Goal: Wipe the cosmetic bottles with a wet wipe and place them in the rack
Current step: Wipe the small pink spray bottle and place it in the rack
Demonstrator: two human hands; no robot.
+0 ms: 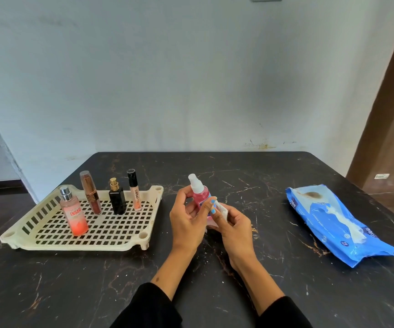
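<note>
Left grip: the left hand (187,217) curls its fingers around the pink spray bottle (199,194), holding it upright above the desk (262,292), thumb on the near side, fingertips with blue nails across the label.
Right grip: the right hand (232,227) pinches a folded white wet wipe (223,210) between thumb and fingers, pressed against the lower right side of the bottle.
Pink spray bottle: mid-desk, between the rack and the wipe pack, white nozzle cap on top, tilted slightly left, pink liquid inside.
Rack: a cream perforated rack (110,235) sits on the left part of the desk, on short feet.
In the rack: four items stand upright along its far half. An orange-pink body mist (74,211) with a silver cap stands nearest the front left; behind it a rose-gold lipstick tube (90,192); next a black square perfume bottle (117,197) with a gold top; then a peach lip gloss (134,191) with a black cap, nearest the rack's right edge.
Wipe pack: a blue wet wipe pack (338,223) lies flat on the right of the desk, well apart from the hands, a white wipe poking from its opening.
Sleeves: black sleeves (151,308) cover both forearms at the lower edge.
Desk: dark marble-patterned surface against a pale wall.
</note>
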